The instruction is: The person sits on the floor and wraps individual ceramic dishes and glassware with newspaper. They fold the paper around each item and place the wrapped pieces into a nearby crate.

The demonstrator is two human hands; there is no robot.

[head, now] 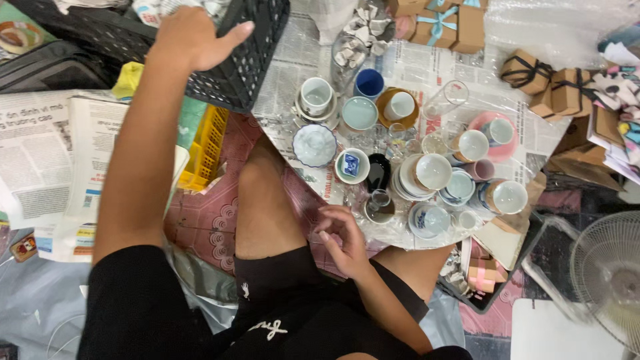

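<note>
My left hand (193,37) reaches up and rests on the rim of a black plastic crate (247,60) at the top left, fingers spread over its edge. My right hand (343,240) hovers loosely curled above my thigh, holding nothing, close to a small clear glass (380,203) at the near edge of the crockery. Several cups, saucers and bowls stand on newspaper (427,67) in front of me, among them a blue cup (369,83), a white cup on a brown saucer (398,107) and a patterned white dish (315,145).
A yellow crate (207,143) lies under the black one. Newspapers (47,153) are spread at left. Brown gift boxes with ribbons (553,83) sit at the top right. A white fan (610,273) stands at the lower right. My bent knee (263,193) lies between both hands.
</note>
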